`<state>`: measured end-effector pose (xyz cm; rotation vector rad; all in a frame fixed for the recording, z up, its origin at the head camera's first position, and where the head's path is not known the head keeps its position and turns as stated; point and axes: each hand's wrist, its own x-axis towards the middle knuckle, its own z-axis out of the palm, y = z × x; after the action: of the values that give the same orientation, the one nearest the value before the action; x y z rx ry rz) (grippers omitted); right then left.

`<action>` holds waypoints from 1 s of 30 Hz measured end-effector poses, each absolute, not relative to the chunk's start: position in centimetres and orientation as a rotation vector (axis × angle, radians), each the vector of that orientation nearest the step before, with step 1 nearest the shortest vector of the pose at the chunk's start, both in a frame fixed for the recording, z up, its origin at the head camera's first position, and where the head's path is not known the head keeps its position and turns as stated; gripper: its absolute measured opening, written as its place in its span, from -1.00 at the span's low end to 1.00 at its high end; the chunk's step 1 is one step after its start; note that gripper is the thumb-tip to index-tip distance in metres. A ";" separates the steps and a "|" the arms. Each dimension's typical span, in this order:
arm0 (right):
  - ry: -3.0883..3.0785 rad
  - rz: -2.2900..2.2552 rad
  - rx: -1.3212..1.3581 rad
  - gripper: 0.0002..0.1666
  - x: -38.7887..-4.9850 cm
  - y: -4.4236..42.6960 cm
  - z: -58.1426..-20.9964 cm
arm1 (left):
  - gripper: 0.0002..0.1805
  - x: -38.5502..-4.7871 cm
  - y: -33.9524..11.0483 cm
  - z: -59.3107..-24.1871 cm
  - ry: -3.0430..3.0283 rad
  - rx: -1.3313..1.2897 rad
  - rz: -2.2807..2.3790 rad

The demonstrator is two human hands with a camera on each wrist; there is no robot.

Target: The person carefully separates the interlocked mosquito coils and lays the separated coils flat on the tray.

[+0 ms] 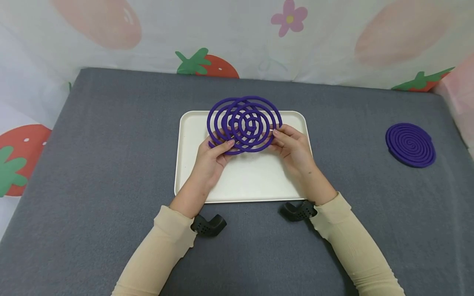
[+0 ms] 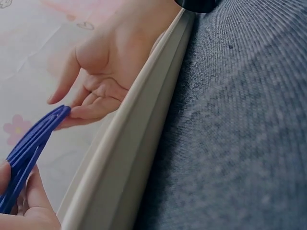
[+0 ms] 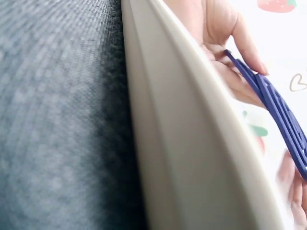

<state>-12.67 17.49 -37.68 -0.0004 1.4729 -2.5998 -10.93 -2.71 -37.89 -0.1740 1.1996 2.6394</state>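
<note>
Overlapping purple spiral rings [image 1: 255,97] are held above a white tray [image 1: 252,185], tilted in the wrist views. On their left side my left hand [image 1: 209,164] pinches them, thumb on top and fingers beneath. My right hand [image 1: 298,154] is at their right edge. In the left wrist view, the right hand [image 2: 108,67] touches the rim of the blue-looking rings [image 2: 38,134] with its fingertips, its thumb held apart. The right wrist view shows the left thumb and fingers [image 3: 247,52] on either side of the rings [image 3: 276,108]. Whether the spirals are joined, I cannot tell.
A tightly wound purple spiral disc [image 1: 411,144] lies on the grey cloth-covered table [image 1: 111,164] at the right. Behind the table hangs a pale cloth [image 1: 237,37] printed with strawberries and a flower. The tray's raised rim [image 2: 129,129] stands close in the wrist views.
</note>
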 end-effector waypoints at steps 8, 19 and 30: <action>1.544 -2.428 -0.088 -0.68 -12.6 17.5 -37.8 | -0.79 -11.0 -2.8 -38.0 1.136 -0.169 2.681; 1.499 -2.570 -0.006 -0.72 -12.7 17.4 -37.7 | -0.66 -11.0 -3.9 -37.3 1.175 -0.065 2.703; 1.553 -2.594 0.084 -0.75 -12.8 17.6 -37.6 | -0.49 -12.0 -5.9 -37.6 1.402 -0.307 2.501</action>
<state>-12.85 17.56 -37.61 0.0836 1.5533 -2.5944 -12.02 -5.87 -37.60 -0.3073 1.4023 2.5007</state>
